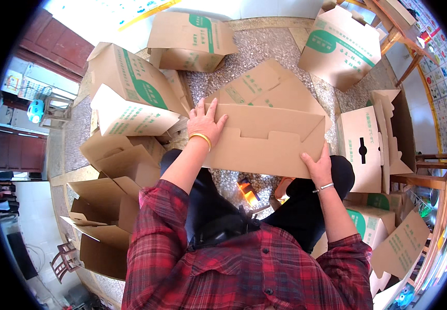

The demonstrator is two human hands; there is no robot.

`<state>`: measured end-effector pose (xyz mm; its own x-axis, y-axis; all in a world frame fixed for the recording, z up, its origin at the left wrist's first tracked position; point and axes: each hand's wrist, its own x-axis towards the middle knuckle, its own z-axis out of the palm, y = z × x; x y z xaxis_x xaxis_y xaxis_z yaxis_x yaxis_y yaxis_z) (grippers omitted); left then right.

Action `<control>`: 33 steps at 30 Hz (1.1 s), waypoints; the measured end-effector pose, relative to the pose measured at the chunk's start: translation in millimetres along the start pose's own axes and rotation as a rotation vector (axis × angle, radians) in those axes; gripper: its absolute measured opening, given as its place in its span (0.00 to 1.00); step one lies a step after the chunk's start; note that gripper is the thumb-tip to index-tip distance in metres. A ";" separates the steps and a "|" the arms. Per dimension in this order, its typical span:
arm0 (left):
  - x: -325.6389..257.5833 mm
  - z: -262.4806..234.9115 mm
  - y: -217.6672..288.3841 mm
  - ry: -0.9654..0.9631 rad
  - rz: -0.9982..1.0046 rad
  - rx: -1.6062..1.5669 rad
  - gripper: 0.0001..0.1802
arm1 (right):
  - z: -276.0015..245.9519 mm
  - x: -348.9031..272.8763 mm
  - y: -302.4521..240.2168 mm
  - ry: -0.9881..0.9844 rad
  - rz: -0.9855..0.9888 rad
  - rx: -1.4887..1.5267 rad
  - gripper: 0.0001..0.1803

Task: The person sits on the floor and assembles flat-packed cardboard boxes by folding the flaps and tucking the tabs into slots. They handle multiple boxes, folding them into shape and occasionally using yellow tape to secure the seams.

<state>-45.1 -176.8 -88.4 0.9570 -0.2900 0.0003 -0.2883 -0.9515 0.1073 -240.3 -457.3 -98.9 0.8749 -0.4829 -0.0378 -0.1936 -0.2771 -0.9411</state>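
A brown cardboard carton [265, 150] with a cut-out locking flap in its face lies across my knees. My left hand [206, 124], with a yellow bangle at the wrist, holds its left end, with the thumb on the face and the fingers over the upper edge. At the right end, my right hand [318, 164] grips the edge with the thumb in front; most of its other fingers are hidden behind the board. Just beyond the carton, flat cardboard pieces [270, 85] with green print lie on the floor.
Green-and-brown boxes stand at the far left [130, 77], far middle [192, 41] and far right [342, 49]. Open cartons [102, 206] line my left side. Upright cartons [363, 150] and a wooden frame [425, 178] are on my right. A yellow-and-black object [248, 191] lies between my feet.
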 end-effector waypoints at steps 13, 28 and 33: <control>-24.9 0.8 -52.9 -0.048 -0.060 -1.170 0.47 | -9.3 9.8 20.0 -0.019 0.001 0.106 0.36; -78.0 23.8 -70.4 -0.538 -0.381 -1.557 0.28 | -14.0 12.4 34.2 -0.159 0.252 0.313 0.28; -91.8 19.8 -65.9 -0.431 -0.310 -1.574 0.27 | -18.9 -6.3 21.9 -0.118 0.224 0.372 0.27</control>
<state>-114.6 -89.5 -115.2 0.8129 -0.3823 -0.4393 0.4664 -0.0242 0.8842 -258.5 -476.1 -113.0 0.8783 -0.3929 -0.2725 -0.2304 0.1517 -0.9612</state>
